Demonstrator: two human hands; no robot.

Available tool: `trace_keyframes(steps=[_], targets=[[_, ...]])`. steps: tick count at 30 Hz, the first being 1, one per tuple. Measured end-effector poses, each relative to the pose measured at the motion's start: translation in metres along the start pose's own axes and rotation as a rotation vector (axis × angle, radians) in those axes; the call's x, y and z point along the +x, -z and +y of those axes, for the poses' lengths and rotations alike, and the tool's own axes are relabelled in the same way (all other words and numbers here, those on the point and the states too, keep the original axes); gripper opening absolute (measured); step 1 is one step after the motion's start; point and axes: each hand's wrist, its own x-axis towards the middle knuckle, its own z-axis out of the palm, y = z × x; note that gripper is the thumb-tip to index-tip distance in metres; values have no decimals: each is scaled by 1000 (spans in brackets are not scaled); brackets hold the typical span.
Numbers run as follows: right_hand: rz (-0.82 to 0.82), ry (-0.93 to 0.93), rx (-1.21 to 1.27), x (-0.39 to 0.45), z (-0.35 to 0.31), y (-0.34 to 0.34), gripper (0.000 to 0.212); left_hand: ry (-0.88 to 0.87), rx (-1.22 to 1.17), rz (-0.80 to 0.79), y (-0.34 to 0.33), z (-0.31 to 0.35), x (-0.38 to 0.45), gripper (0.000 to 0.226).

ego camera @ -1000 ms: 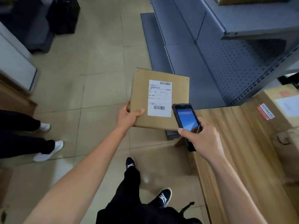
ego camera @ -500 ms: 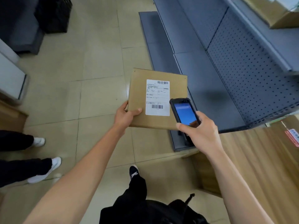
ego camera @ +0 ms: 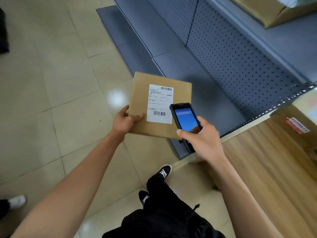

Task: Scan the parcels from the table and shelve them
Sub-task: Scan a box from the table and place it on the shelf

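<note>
A flat brown cardboard parcel (ego camera: 140,93) with a white shipping label (ego camera: 160,103) is held out level over the floor. My left hand (ego camera: 124,121) grips its near left corner, thumb on top. My right hand (ego camera: 202,140) holds a black handheld scanner (ego camera: 184,119) with a lit blue screen; the scanner's top overlaps the label's right edge. The grey metal shelf (ego camera: 197,71) with a perforated back panel lies just beyond the parcel. The wooden table (ego camera: 267,162) is at the right.
A brown box (ego camera: 274,12) sits on an upper shelf at the top right. Another carton with a red sticker (ego camera: 296,126) stands on the table at the right edge. Someone's white shoe (ego camera: 17,200) shows at the lower left. Tiled floor spreads to the left.
The view has turned toward the shelf, which now fills the upper right. The scanner has moved closer over the label. Both hands keep their hold.
</note>
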Motion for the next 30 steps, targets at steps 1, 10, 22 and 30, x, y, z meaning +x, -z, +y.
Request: trace_keyframes(steps=[1,10,22,30], targets=[[8,-15,17,8,2,0,37,2,14,-17,-6,6,11,48],[121,-166,125,77,11,-11,40,2,205,-154,-57,54,96,29],[330,-389,198,95,19,-28,44,33,263,-368,-125,69,183,55],[537,-589,224,110,-1,-73,45,-18,404,-607,-166,63,254,33]])
